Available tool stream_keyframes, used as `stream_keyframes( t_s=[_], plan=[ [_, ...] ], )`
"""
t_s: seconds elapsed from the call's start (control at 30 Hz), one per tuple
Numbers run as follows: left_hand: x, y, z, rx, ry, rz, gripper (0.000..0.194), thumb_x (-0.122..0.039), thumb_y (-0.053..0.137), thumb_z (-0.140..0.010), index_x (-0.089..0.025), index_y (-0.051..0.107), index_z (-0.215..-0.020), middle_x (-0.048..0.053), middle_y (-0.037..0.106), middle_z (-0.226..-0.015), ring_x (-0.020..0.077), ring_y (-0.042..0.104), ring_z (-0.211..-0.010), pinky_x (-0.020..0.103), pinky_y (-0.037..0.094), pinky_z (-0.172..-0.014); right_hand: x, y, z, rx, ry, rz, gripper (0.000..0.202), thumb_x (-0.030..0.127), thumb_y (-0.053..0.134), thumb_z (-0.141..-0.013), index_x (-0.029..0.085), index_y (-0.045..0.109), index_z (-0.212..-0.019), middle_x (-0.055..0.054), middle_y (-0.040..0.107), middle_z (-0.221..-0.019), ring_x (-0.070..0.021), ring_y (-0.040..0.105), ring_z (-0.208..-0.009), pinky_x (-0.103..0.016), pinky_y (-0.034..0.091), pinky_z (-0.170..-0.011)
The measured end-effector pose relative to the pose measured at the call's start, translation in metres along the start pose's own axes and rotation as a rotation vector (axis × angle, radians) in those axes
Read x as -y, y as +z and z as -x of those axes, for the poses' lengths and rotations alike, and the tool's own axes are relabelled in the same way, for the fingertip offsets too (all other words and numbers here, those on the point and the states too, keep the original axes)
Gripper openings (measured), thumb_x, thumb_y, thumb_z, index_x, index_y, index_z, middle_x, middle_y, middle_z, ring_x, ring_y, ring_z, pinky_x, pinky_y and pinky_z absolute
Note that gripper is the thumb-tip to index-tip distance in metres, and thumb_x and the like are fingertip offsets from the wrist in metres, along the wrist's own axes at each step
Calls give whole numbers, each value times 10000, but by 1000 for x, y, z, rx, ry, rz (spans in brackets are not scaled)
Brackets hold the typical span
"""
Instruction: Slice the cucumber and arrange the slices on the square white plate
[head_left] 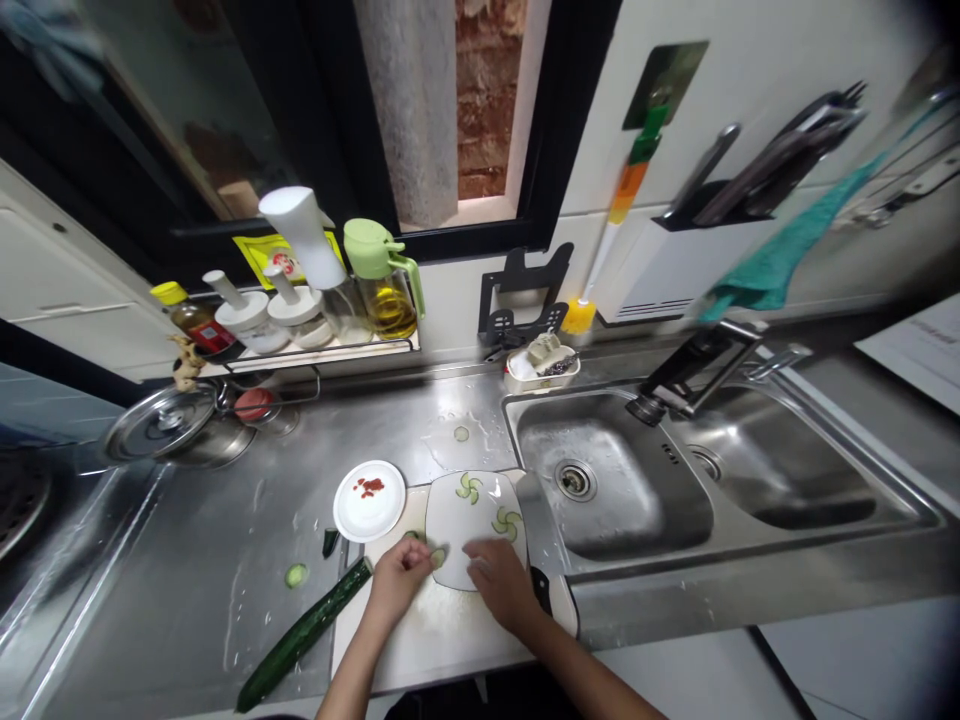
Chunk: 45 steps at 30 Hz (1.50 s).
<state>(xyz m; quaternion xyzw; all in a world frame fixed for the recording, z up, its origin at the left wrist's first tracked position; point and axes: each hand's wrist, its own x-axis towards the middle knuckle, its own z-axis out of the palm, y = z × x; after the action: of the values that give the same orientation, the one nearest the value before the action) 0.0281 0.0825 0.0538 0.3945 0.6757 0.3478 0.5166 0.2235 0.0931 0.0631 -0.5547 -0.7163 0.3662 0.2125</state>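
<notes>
My left hand (403,577) is closed in a pinch, with a thin cucumber slice (438,557) at its fingertips, by the left edge of a white square plate (457,515). Over the plate's right front part is my right hand (501,583), its fingers blurred; I cannot tell whether they hold anything. Two pinwheel shapes of curved cucumber pieces lie on the plate, one at the back (469,488) and one at the right (507,523). Beneath the plate is a cutting board (420,640). A cut cucumber (304,635) rests to the left, one end on the board.
A small white plate (369,520) with red bits stands behind my left hand. A cucumber piece (296,575) lies on the steel counter. A black knife handle (541,590) shows beside my right wrist. The double sink (615,490) is at right, a condiment rack (322,355) at back left.
</notes>
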Motion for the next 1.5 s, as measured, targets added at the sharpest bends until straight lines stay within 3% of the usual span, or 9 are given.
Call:
stream_keyframes(
  t_s=[0.13, 0.27, 0.43, 0.53, 0.63, 0.87, 1.0, 1.2, 1.5],
  plan=[
    [-16, 12, 4, 152, -23, 106, 408, -519, 749, -572, -159, 581, -666, -58, 493, -535, 66, 408, -510, 202, 307, -531, 12, -3, -14, 49, 47, -126, 200, 189, 522, -780, 216, 683, -895, -38, 696, -918, -196, 597, -913, -317, 421, -835],
    [-24, 19, 5, 201, -69, 162, 425, -535, 742, -575, -150, 626, -712, -35, 545, -582, 76, 443, -542, 213, 320, -550, 15, -10, -18, 86, 79, -120, 135, 205, 538, -782, 214, 671, -764, -3, 678, -781, -166, 599, -791, -274, 419, -749],
    [-22, 30, 3, 227, -312, 243, 510, -642, 639, -638, -147, 608, -754, -69, 464, -520, 34, 323, -425, 195, 176, -446, 9, -17, -14, 23, 13, -45, 111, 198, 560, -798, 212, 659, -750, 0, 666, -760, -169, 582, -804, -285, 398, -773],
    [-20, 37, 1, 268, -441, 355, 541, -628, 694, -585, -143, 604, -807, -39, 538, -587, 30, 392, -433, 181, 162, -436, 5, -19, -10, 10, -51, -6, 105, 179, 566, -801, 216, 651, -751, -1, 661, -772, -172, 574, -828, -291, 398, -784],
    [-19, 43, -3, 280, -466, 465, 518, -526, 790, -506, -134, 606, -790, -26, 560, -603, 33, 439, -465, 172, 206, -448, 3, -21, -6, -1, -75, -16, 98, 181, 562, -805, 216, 645, -766, -7, 661, -795, -176, 574, -845, -300, 404, -797],
    [-18, 53, -13, 198, -362, 404, 502, -388, 796, -506, -135, 676, -923, -57, 520, -522, 35, 358, -432, 192, 190, -443, 1, -23, 1, -23, 159, -136, 84, 202, 540, -752, 218, 622, -748, 14, 632, -687, -169, 582, -714, -278, 406, -694],
    [-18, 61, -16, 173, -244, 267, 335, -348, 740, -554, -137, 692, -809, -48, 540, -528, 40, 347, -442, 199, 224, -460, -3, -21, 3, -49, 303, -204, 130, 166, 501, -707, 228, 585, -785, 54, 575, -590, -147, 551, -589, -245, 383, -592],
    [-19, 69, -14, 110, -45, -4, 67, -219, 613, -651, -171, 636, -691, -46, 561, -546, 89, 473, -522, 219, 355, -567, -8, -18, 8, -11, 286, -62, 174, 174, 451, -770, 234, 613, -751, 34, 629, -631, -150, 585, -617, -239, 399, -600],
    [-24, 72, -2, 70, 200, -506, 134, -141, 495, -767, -189, 604, -708, 6, 617, -684, 140, 548, -671, 244, 365, -652, -5, -11, 9, 44, 211, 253, 205, 119, 485, -816, 214, 647, -736, -14, 657, -692, -187, 584, -747, -265, 350, -671]
  ],
)
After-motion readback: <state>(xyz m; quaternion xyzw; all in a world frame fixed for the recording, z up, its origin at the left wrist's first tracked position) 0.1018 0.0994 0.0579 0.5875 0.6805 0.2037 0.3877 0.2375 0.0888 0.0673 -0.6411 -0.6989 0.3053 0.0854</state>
